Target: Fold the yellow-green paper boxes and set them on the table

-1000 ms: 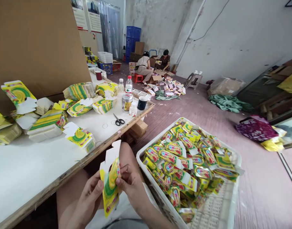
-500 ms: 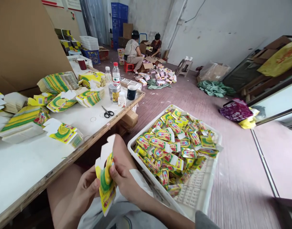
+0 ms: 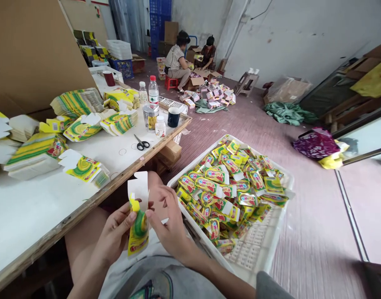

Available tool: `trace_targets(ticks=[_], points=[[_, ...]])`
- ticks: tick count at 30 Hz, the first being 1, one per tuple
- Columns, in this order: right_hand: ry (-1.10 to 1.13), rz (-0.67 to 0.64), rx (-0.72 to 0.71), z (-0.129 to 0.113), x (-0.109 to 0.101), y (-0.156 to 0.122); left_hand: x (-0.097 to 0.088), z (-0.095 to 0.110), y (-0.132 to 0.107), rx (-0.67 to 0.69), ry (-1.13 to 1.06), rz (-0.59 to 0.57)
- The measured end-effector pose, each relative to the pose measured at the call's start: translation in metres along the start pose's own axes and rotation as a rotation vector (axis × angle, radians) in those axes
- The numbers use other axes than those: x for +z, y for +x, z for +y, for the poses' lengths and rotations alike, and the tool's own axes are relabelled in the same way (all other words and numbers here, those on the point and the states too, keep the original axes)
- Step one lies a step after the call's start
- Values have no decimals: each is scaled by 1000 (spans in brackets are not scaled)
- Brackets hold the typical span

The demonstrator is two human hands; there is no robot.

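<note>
Above my lap, my left hand [image 3: 119, 226] pinches a yellow and green printed carton [image 3: 138, 232] by its left edge. The carton stands upright, its white flaps raised at the top. My right hand [image 3: 170, 220] is at the carton's right edge, thumb against it and the other fingers spread apart and raised. Just right of my knee, a white plastic crate [image 3: 254, 249] holds many small cartons [image 3: 221, 191] of the same print. Flat carton stacks [image 3: 37, 153] lie on the white table to the left, and a smaller stack [image 3: 86, 168] sits nearer me.
On the wood-edged table [image 3: 50, 207] are scissors [image 3: 141, 143], a dark mug [image 3: 173, 117], a red-capped bottle [image 3: 153, 92] and a silver tin [image 3: 151, 116]. Two people [image 3: 178, 62] sit farther back by open boxes and a pile of pink cartons [image 3: 217, 95]. A purple bag [image 3: 316, 143] lies on the floor.
The carton has turned more upright and its flaps now stand straighter. My right hand has loosened from its wrap around the carton, its fingers lifting and spreading.
</note>
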State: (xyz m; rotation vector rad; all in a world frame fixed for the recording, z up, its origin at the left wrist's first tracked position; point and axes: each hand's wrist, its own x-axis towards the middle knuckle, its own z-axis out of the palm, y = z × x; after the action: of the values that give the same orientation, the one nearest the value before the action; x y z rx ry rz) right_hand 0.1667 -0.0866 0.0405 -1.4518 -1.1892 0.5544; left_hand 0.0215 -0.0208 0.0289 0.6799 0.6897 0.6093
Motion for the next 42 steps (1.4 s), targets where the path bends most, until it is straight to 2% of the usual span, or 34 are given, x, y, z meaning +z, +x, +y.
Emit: trace_targets(ticks=[4, 7, 10, 14, 17, 21, 23, 25, 29, 33, 35, 38, 40, 42], points=[[30, -65, 128, 7, 4, 2, 3, -3, 3, 76, 88, 64], [24, 9, 162, 13, 5, 3, 7, -10, 4, 176, 230, 111], [73, 35, 184, 19, 3, 4, 10, -16, 4, 269, 399, 125], [193, -18, 151, 22, -6, 2, 9, -17, 0, 312, 403, 106], [252, -136, 98, 22, -16, 2, 6, -10, -4, 288, 393, 34], [249, -297, 66, 20, -29, 6, 1, -1, -11, 175, 394, -142], [225, -340, 57, 20, -33, 8, 0, -1, -12, 142, 376, -195], [206, -329, 48, 21, -34, 10, 1, -4, -12, 139, 340, -220], [218, -214, 64, 24, -30, 12, 3, -8, -10, 137, 309, -228], [155, -128, 62, 22, -33, 15, 1, -8, -6, 150, 401, -155], [114, -151, 55, 20, -37, 18, -1, -9, -4, 208, 452, -109], [89, -285, 113, 18, -38, 20, -2, -11, -3, 262, 518, -69], [22, -345, 159, 19, -35, 20, -1, -11, -3, 248, 548, -81], [-49, -344, 183, 20, -29, 19, 1, -10, -5, 226, 550, -105]])
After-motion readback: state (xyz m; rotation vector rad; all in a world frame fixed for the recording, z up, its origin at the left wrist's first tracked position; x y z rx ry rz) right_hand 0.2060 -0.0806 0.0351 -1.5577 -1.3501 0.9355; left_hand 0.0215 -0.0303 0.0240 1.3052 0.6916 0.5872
